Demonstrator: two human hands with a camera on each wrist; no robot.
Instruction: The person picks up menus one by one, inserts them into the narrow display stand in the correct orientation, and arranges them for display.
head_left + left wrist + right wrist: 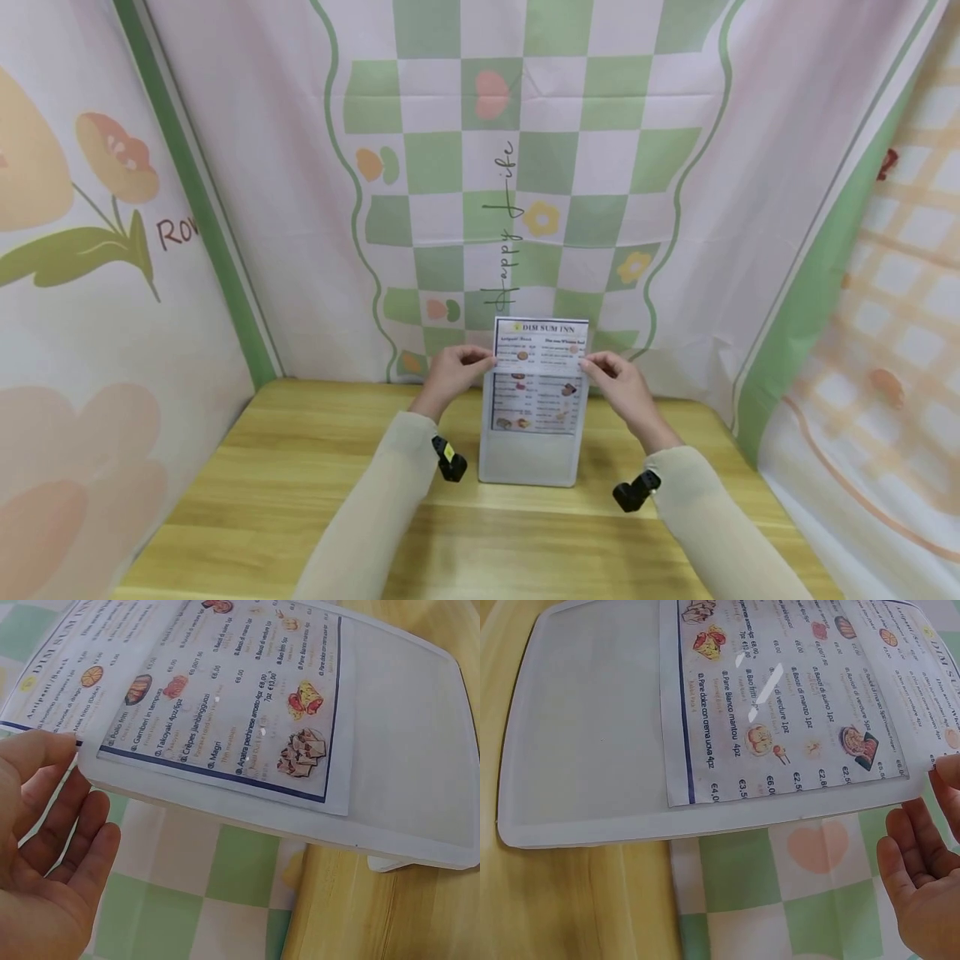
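A printed paper menu headed "DIM SUM INN" [538, 350] is partly inside a white-framed display stand [528, 460] that stands upright on the table. Its upper part sticks out above the stand, while the lower part lies behind the clear front. My left hand [454, 375] pinches the menu's left edge between thumb and index finger; the other fingers curl loosely below, as the left wrist view shows. On the opposite edge, my right hand [622, 385] pinches the paper at about the same height. Below the menu, the stand's pale panel [409, 727] shows bare.
The stand rests on a yellow wood-grain table [300, 467]. Behind it hangs a green-and-white checked cloth [555, 158] with "Happy Life" lettering. Patterned cloths also close off the left and right sides. Each sleeve cuff carries a small black camera [450, 460].
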